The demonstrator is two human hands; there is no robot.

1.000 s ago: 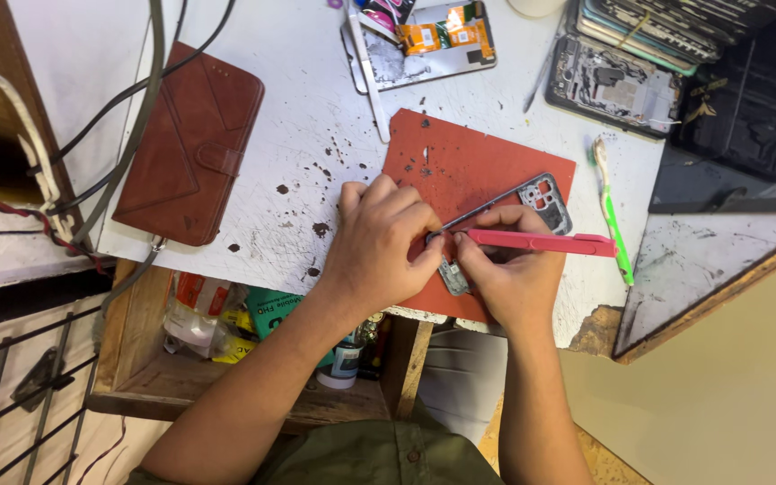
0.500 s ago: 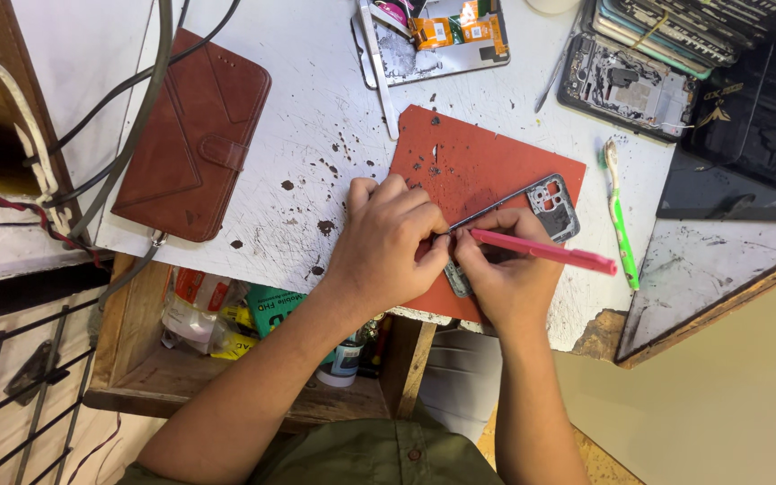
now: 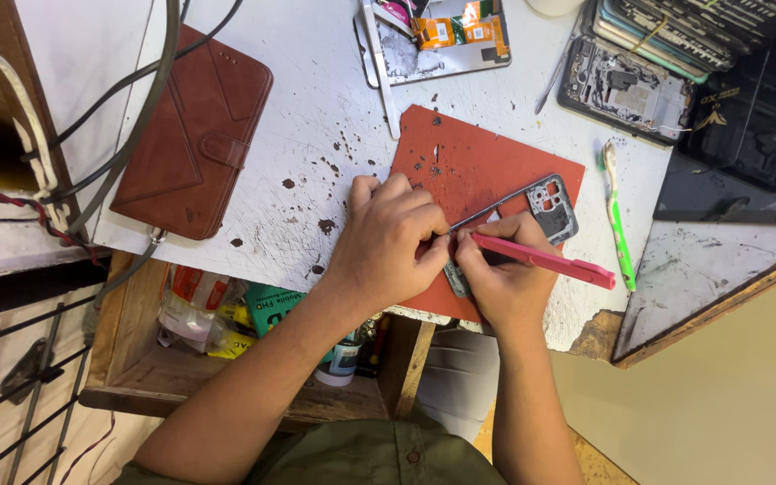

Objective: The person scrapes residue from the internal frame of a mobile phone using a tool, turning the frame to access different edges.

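On the scuffed white desk (image 3: 316, 117), the left hand (image 3: 392, 238) is pinning a grey phone frame (image 3: 545, 202) to the red mat (image 3: 487, 153) while the right hand (image 3: 505, 278) is closing its grip around a pink tool (image 3: 545, 260).

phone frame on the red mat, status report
Left hand pins phone frame on red mat. Right hand grips pink tool, tip at frame. Nothing in the way.
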